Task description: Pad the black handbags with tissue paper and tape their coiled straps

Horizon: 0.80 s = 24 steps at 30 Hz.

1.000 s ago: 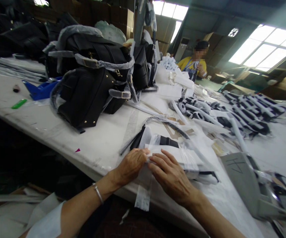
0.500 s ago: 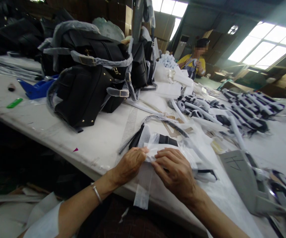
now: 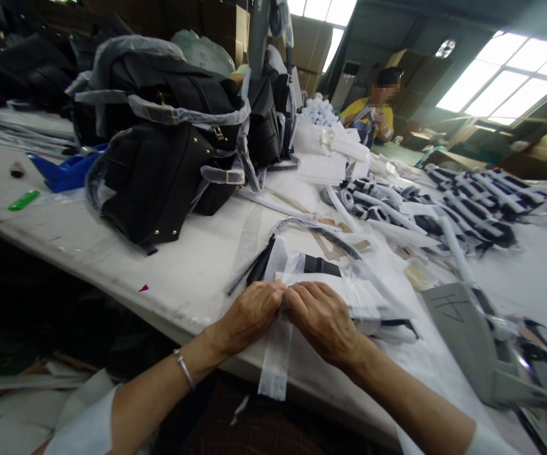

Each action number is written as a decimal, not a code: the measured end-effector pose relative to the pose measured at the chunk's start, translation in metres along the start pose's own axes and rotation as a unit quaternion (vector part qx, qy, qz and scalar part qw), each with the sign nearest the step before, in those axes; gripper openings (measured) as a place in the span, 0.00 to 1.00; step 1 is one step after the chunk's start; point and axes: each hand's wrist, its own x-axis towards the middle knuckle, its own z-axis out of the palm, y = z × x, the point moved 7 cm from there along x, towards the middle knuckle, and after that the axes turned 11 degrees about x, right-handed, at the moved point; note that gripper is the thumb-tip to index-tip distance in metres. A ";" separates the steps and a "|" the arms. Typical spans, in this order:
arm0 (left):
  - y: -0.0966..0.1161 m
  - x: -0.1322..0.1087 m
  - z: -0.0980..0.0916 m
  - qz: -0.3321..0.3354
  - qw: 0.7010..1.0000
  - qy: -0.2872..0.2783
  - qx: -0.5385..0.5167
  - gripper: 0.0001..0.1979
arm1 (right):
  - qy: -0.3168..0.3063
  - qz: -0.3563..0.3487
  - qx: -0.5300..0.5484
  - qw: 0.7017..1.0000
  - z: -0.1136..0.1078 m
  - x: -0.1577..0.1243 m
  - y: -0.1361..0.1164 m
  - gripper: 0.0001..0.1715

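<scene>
A black bag [image 3: 323,266] lies near the table's front edge, partly covered in white wrapping paper [image 3: 340,287]. Its plastic-wrapped handle [image 3: 321,230] arches behind. My left hand [image 3: 257,309] is closed at the paper's left part, fingers bent against it. Right beside it, my right hand [image 3: 321,319] is closed too, its fingertips meeting the left hand's. Both pinch a translucent strip of wrapping [image 3: 276,360] that hangs down over the table edge below them. The fingertips themselves are largely hidden.
Black bags with wrapped straps [image 3: 160,170] stand at the left, near a blue tape dispenser [image 3: 65,169] and a green cutter [image 3: 24,200]. Wrapped straps [image 3: 477,205] lie at the right. A grey dispenser [image 3: 463,335] stands close by my right arm. A person in yellow [image 3: 359,109] is farther back.
My right hand has moved left, against the left hand, and its spread fingers have closed on the strip. My left hand has stayed nearly in place.
</scene>
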 end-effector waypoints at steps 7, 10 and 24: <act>0.000 -0.002 0.006 0.003 1.000 -0.026 -0.001 0.13 | -0.043 -0.052 -0.056 0.996 0.005 0.009 0.000 0.09; -0.001 -0.003 0.009 0.000 0.999 -0.031 -0.006 0.14 | -0.053 -0.035 -0.078 0.995 0.009 0.015 0.001 0.08; 0.009 0.001 0.005 0.045 0.996 -0.047 0.055 0.09 | 0.009 0.124 0.268 0.955 -0.028 -0.025 0.026 0.06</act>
